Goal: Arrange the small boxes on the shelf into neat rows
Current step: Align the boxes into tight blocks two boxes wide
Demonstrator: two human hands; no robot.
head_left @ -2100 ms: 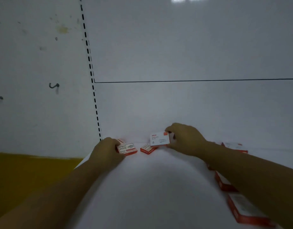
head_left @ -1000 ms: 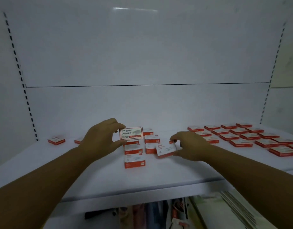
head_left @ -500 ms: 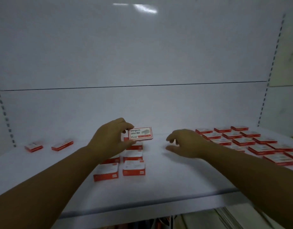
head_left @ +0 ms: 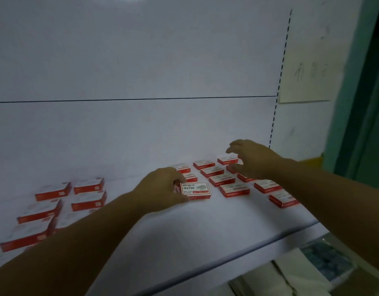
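My left hand (head_left: pixel 163 189) grips a small red-and-white staple box (head_left: pixel 196 190) at its left end, low over the white shelf (head_left: pixel 184 231), at the front left corner of a group of boxes. That right group (head_left: pixel 234 190) lies flat in neat rows. My right hand (head_left: pixel 251 160) hovers above the back of this group, fingers spread and curved, holding nothing. A second group of boxes (head_left: pixel 88 200) lies in two columns at the left of the shelf, partly hidden by my left forearm.
The white back panel (head_left: pixel 141 71) rises behind the shelf, with a perforated upright (head_left: pixel 279 82) at its right. A paper sheet (head_left: pixel 308 60) hangs on the wall beyond it. Stacked papers (head_left: pixel 291 274) lie below the shelf's front edge at the lower right.
The view has swung right. My left hand carried the box from above the left group over to the right group and lowered it. My right hand moved further right, above the rows.
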